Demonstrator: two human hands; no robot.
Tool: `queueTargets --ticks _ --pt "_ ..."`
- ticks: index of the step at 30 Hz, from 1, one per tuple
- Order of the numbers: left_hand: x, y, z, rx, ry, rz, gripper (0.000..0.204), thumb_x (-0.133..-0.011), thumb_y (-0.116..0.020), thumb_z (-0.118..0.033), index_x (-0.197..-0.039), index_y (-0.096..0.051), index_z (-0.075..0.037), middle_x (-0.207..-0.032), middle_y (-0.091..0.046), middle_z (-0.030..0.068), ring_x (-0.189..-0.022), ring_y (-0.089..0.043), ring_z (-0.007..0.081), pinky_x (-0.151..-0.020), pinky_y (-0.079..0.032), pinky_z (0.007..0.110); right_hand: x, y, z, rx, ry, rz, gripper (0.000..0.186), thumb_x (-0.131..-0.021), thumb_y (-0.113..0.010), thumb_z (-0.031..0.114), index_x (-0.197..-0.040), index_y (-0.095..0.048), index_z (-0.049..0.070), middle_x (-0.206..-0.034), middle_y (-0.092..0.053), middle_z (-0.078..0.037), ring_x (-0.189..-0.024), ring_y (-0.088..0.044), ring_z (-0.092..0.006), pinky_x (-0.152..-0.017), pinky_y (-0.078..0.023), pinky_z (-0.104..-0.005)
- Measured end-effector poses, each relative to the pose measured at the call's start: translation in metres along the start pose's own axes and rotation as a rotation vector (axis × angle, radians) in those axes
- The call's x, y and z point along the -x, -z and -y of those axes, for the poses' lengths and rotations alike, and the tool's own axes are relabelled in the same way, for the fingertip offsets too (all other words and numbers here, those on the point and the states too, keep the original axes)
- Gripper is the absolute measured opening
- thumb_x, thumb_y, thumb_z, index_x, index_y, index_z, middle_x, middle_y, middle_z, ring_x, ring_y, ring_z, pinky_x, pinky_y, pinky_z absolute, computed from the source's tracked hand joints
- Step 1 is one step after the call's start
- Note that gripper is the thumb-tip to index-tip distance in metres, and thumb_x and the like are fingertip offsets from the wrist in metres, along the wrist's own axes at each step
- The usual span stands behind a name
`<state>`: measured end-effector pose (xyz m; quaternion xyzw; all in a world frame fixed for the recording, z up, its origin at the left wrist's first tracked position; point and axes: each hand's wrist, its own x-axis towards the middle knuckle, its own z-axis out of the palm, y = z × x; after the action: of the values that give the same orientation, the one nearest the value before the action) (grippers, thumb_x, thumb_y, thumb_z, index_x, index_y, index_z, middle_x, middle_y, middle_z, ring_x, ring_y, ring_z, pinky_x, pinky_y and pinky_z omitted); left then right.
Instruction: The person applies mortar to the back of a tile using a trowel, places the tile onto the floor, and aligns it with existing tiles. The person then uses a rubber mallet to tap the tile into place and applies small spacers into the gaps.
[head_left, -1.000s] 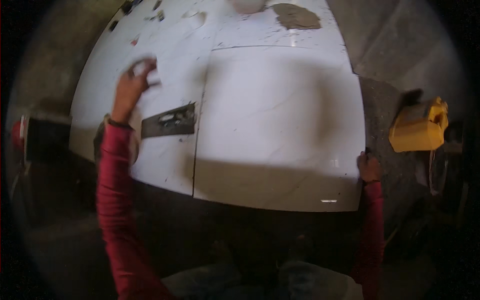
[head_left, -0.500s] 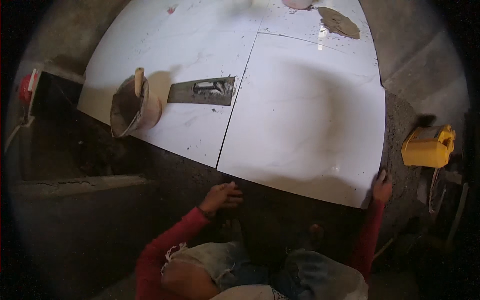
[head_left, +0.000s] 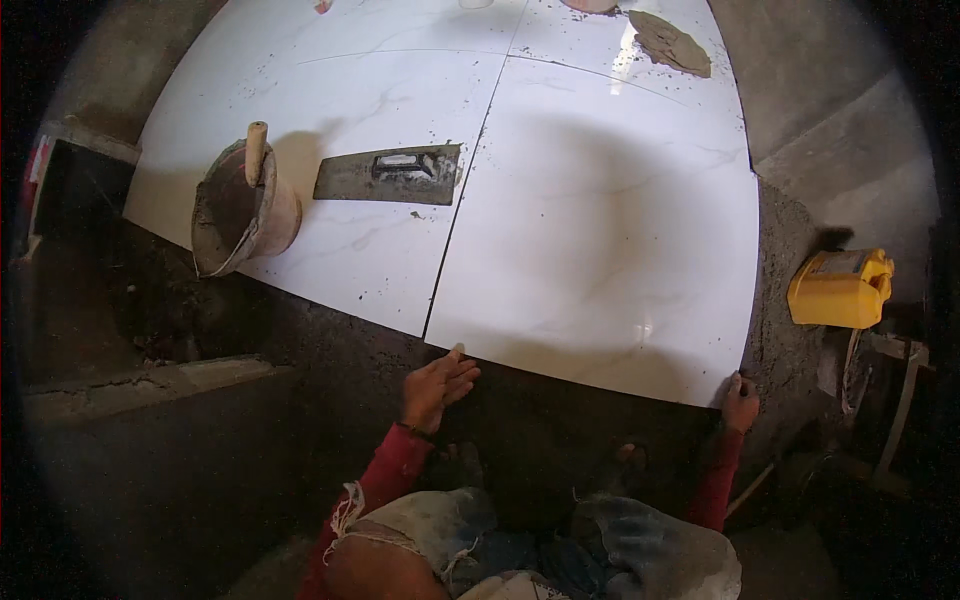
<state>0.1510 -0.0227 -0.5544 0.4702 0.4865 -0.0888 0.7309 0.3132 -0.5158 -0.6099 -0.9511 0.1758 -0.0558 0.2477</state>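
Note:
A large glossy white floor tile [head_left: 610, 230] with faint veining lies in front of me, a thin dark gap between it and the tile on its left. My left hand [head_left: 437, 390] is at its near left corner, fingers stretched out and thumb tip up at the edge. At the near right corner my right hand [head_left: 740, 404] has its thumb against the tile and its other fingers curled, partly hidden. On the neighbouring tile [head_left: 375, 255] rest a flat notched trowel [head_left: 415, 187] and a mortar-crusted bucket [head_left: 272, 218] with a wooden handle [head_left: 256, 150] sticking out.
A yellow jerrycan [head_left: 838, 290] stands to the right on the rough mortar strip. A mound of grey mortar [head_left: 668, 45] sits on the far tile. At the left runs a raised concrete ledge [head_left: 150, 385]. Dark ground lies between my knees and the tile.
My left hand has moved up to the tile's near edge. My right hand has shifted from the right side to the near right corner. The view has shifted slightly.

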Motion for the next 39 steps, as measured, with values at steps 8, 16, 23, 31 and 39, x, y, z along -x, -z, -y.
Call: queueTargets --ticks 8,16,23,31,39 --pt "-0.007 0.008 0.02 0.278 -0.039 0.023 0.049 -0.094 -0.061 -0.027 -0.133 -0.048 -0.001 -0.123 -0.059 0.0122 -0.114 -0.059 0.0236 -0.092 -0.05 0.037 -0.021 -0.007 -0.021 0.177 -0.16 0.116 0.06 -0.09 -0.056 0.053 -0.104 -0.065 -0.005 -0.084 -0.067 -0.021 -0.076 -0.064 -0.0339 -0.071 -0.048 -0.0481" --pt "-0.014 0.0 0.028 0.453 -0.179 -0.097 0.037 -0.093 -0.062 -0.022 -0.124 -0.056 -0.003 -0.119 -0.058 0.0078 -0.113 -0.056 0.0224 -0.099 -0.046 0.043 -0.033 -0.02 -0.065 0.139 -0.056 0.039 0.07 -0.088 -0.054 0.058 -0.112 -0.062 -0.007 -0.092 -0.066 -0.027 -0.089 -0.064 -0.041 -0.078 -0.048 -0.0524" --pt "-0.023 0.0 0.018 0.457 -0.042 -0.15 0.031 -0.091 -0.065 -0.029 -0.113 -0.062 -0.007 -0.108 -0.061 0.0025 -0.102 -0.058 0.0172 -0.094 -0.047 0.036 -0.025 -0.004 -0.029 0.114 -0.06 0.157 0.061 -0.091 -0.055 0.053 -0.1 -0.064 -0.007 -0.094 -0.065 -0.028 -0.087 -0.063 -0.0421 -0.077 -0.047 -0.0501" --pt "-0.029 0.002 0.008 0.367 -0.05 -0.234 0.032 -0.089 -0.068 -0.03 -0.108 -0.062 -0.005 -0.096 -0.063 0.0017 -0.089 -0.061 0.015 -0.077 -0.053 0.029 -0.022 -0.011 -0.033 0.148 -0.059 0.102 0.061 -0.091 -0.056 0.052 -0.089 -0.064 -0.009 -0.084 -0.064 -0.024 -0.077 -0.061 -0.0374 -0.07 -0.047 -0.0488" --pt "-0.044 0.021 0.019 0.271 -0.035 -0.232 0.034 -0.088 -0.071 -0.027 -0.105 -0.061 0.001 -0.101 -0.065 0.0066 -0.094 -0.065 0.0183 -0.076 -0.055 0.029 -0.022 -0.012 -0.025 -0.026 -0.191 0.114 0.062 -0.084 -0.065 0.054 -0.095 -0.067 -0.007 -0.091 -0.067 -0.023 -0.086 -0.064 -0.0348 -0.079 -0.048 -0.0454"
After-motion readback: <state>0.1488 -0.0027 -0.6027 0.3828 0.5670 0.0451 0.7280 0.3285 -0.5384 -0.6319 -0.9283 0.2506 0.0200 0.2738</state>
